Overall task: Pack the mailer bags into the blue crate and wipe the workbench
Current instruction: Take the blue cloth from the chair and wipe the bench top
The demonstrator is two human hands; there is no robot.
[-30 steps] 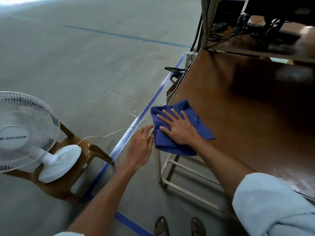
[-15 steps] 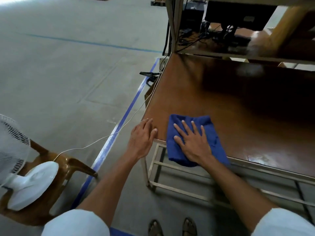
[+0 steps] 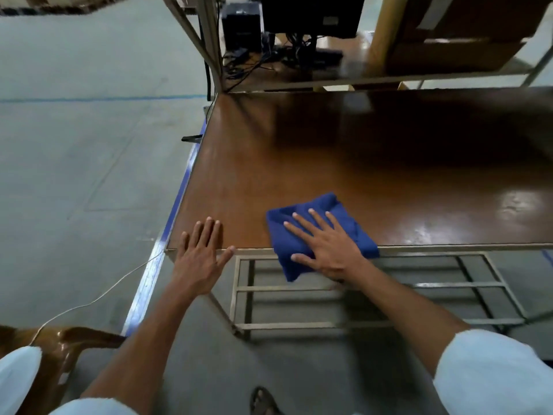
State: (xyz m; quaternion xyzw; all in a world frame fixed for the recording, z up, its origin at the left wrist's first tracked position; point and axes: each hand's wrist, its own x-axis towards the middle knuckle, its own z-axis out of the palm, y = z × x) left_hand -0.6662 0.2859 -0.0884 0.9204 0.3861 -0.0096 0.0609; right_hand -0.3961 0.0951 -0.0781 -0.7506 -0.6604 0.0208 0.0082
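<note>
A folded blue cloth (image 3: 356, 226) lies on the brown workbench (image 3: 329, 175) at its front edge, partly hanging over it. My right hand (image 3: 326, 244) presses flat on the cloth with fingers spread. My left hand (image 3: 200, 250) rests flat on the front left corner of the bench, fingers straight, holding nothing. No mailer bags and no blue crate are in view.
A raised shelf (image 3: 344, 76) at the back carries a monitor, a black box, cables and cardboard. A metal frame (image 3: 374, 289) sits under the bench. Blue floor tape (image 3: 155, 265) runs along the left side. A brown plastic chair (image 3: 68, 342) and a white cord are at lower left.
My right hand has slid the cloth to the right along the front edge of the bench. The left hand has moved onto the bench corner. The view has swung right, so the fan is gone.
</note>
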